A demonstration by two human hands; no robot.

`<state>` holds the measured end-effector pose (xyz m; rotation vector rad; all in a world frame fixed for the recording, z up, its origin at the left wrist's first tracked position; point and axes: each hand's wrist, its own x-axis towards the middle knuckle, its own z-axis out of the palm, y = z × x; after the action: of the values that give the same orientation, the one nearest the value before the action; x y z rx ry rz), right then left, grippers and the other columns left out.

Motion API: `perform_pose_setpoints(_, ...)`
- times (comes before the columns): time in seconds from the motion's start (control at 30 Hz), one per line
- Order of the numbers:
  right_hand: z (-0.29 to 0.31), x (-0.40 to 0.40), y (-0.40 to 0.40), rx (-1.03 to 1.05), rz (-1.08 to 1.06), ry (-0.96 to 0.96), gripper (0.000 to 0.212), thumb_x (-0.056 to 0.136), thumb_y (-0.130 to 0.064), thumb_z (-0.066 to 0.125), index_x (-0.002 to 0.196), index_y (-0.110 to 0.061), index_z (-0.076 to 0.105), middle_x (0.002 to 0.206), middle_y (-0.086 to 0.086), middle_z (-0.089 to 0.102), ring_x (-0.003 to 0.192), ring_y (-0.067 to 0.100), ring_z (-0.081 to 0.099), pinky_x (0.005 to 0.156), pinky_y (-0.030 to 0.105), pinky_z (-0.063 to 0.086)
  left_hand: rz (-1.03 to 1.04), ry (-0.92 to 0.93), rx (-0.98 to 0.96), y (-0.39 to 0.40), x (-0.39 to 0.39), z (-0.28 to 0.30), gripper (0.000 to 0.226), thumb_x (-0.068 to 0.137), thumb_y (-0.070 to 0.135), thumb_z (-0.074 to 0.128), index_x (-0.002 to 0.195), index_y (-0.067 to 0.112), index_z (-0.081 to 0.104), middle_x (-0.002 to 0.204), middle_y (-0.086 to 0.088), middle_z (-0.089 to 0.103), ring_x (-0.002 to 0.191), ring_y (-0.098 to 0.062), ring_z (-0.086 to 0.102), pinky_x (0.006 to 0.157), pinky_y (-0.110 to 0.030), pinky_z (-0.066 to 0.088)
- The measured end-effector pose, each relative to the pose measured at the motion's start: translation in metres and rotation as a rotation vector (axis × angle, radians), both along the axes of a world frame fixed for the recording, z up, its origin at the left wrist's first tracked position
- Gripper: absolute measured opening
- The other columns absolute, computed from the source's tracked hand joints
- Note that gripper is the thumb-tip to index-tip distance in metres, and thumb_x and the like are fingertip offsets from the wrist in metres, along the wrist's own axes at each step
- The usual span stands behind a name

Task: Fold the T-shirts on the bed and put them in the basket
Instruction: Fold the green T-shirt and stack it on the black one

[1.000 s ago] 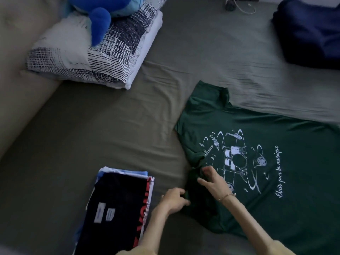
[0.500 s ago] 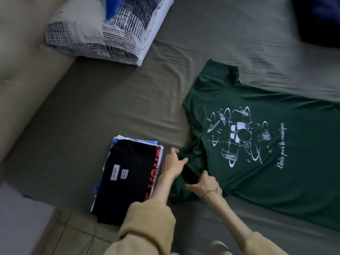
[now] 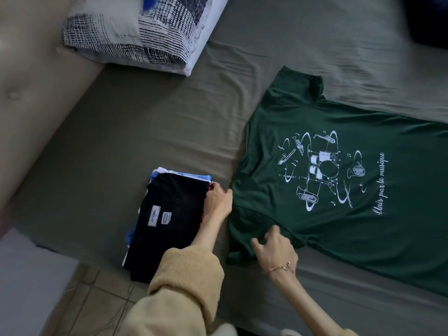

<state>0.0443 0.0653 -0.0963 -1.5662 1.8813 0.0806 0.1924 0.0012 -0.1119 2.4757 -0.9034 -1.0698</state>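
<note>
A green T-shirt [image 3: 351,185] lies spread flat on the bed [image 3: 150,132], print side up, showing white musical instruments and a line of script. Its near sleeve is bunched and creased at the edge closest to the person. Just beside it on the left sits a stack of folded shirts [image 3: 169,219], the top one black with two small labels, blue and white layers showing beneath. A patterned pillow [image 3: 145,35] rests at the head of the bed, well apart from the shirt, against a beige padded headboard [image 3: 36,93]. Tiled floor [image 3: 92,299] shows at the lower left.

The left hand [image 3: 218,202] sits between the stack and the shirt, fingers curled onto the shirt's collar-side edge, pinching the fabric. Its forearm emerges from a tan sleeve [image 3: 184,282] and crosses the stack's right edge.

The right hand [image 3: 276,248], a thin bracelet [image 3: 281,267] at the wrist, rests on the crumpled sleeve with fingers bent, gripping the cloth. Its forearm runs bare toward the lower right.
</note>
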Motion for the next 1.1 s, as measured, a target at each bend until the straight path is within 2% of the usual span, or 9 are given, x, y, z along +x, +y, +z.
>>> perform_pose_setpoints(0.17,-0.027,-0.015,-0.003,0.197,-0.968,-0.332,0.067,0.071,-0.021,0.078,0.118,0.0,0.034,0.122,0.025,0.051,0.105,0.042,0.058,0.092,0.048,0.047,-0.182,0.112,0.141,-0.011,0.002,-0.017,0.056,0.093,0.044,0.05,0.139,0.013,0.042,0.149,-0.016,0.031,0.135,-0.032,0.033,0.109,-0.036,0.029)
perform_pose_setpoints(0.27,-0.041,-0.02,-0.015,0.251,-1.018,-0.409,0.07,0.067,-0.021,0.08,0.119,0.004,0.041,0.117,0.022,0.058,0.1,0.037,0.062,0.088,0.044,0.05,-0.156,0.194,0.185,-0.009,0.005,-0.022,0.075,0.089,0.049,0.056,0.146,0.008,0.031,0.158,-0.013,0.002,0.145,-0.029,0.014,0.117,-0.04,0.018)
perform_pose_setpoints(0.33,-0.048,-0.024,-0.021,0.271,-1.038,-0.49,0.063,0.065,-0.019,0.08,0.118,0.003,0.053,0.112,0.016,0.064,0.088,0.031,0.066,0.068,0.032,0.052,-0.178,0.248,0.237,-0.004,0.006,-0.022,0.094,0.079,0.056,0.065,0.147,0.005,0.026,0.158,-0.01,-0.009,0.146,-0.029,0.007,0.118,-0.043,0.016)
perform_pose_setpoints(0.43,-0.042,-0.026,-0.023,0.276,-1.108,-0.623,0.056,0.068,-0.009,0.077,0.117,0.003,0.053,0.106,0.014,0.065,0.061,0.021,0.062,0.04,0.02,0.04,-0.16,0.384,0.286,0.008,0.009,-0.017,0.105,0.063,0.056,0.078,0.143,0.006,0.032,0.152,-0.002,0.021,0.138,-0.026,0.03,0.111,-0.037,0.032)
perform_pose_setpoints(0.6,-0.033,-0.032,-0.011,0.324,-1.002,-0.675,0.031,0.075,-0.017,0.074,0.095,-0.007,0.052,0.075,0.004,0.058,0.057,0.014,0.053,0.05,0.026,0.038,-0.08,0.649,0.309,0.064,-0.004,-0.026,0.06,0.073,0.028,0.078,0.124,0.009,0.054,0.126,0.002,0.061,0.114,-0.015,0.056,0.099,-0.03,0.044)
perform_pose_setpoints(0.7,-0.032,-0.048,-0.003,0.234,-0.986,-0.688,0.041,0.074,-0.025,0.076,0.107,-0.01,0.058,0.095,0.004,0.062,0.085,0.018,0.057,0.071,0.028,0.042,0.135,0.664,0.164,0.086,-0.013,-0.032,0.038,0.088,0.019,0.063,0.122,0.004,0.055,0.12,-0.004,0.063,0.105,-0.019,0.061,0.09,-0.03,0.049)
perform_pose_setpoints(0.8,-0.026,-0.059,0.003,0.221,-0.877,-0.718,0.062,0.057,-0.038,0.081,0.109,-0.013,0.059,0.11,0.005,0.062,0.099,0.018,0.056,0.082,0.026,0.043,0.184,0.692,0.134,0.095,-0.017,-0.019,0.05,0.09,0.028,0.062,0.13,0.002,0.047,0.13,-0.005,0.058,0.112,-0.02,0.059,0.097,-0.033,0.047)
perform_pose_setpoints(0.93,-0.027,-0.069,0.012,0.302,-0.573,-0.602,0.032,0.079,-0.023,0.074,0.105,-0.011,0.06,0.115,0.009,0.066,0.108,0.025,0.061,0.097,0.036,0.046,0.09,0.646,0.232,0.106,-0.022,-0.013,0.045,0.092,0.018,0.061,0.131,0.001,0.046,0.132,-0.01,0.056,0.116,-0.025,0.057,0.09,-0.033,0.05)
perform_pose_setpoints(1.1,-0.026,-0.084,0.017,0.446,-0.159,-0.138,0.027,0.088,-0.044,0.058,0.075,-0.022,0.052,0.056,-0.007,0.065,0.067,0.014,0.062,0.075,0.027,0.045,-0.082,0.384,0.294,0.107,-0.025,-0.013,0.036,0.095,0.023,0.054,0.126,0.006,0.048,0.133,-0.012,0.054,0.118,-0.029,0.054,0.099,-0.041,0.046)
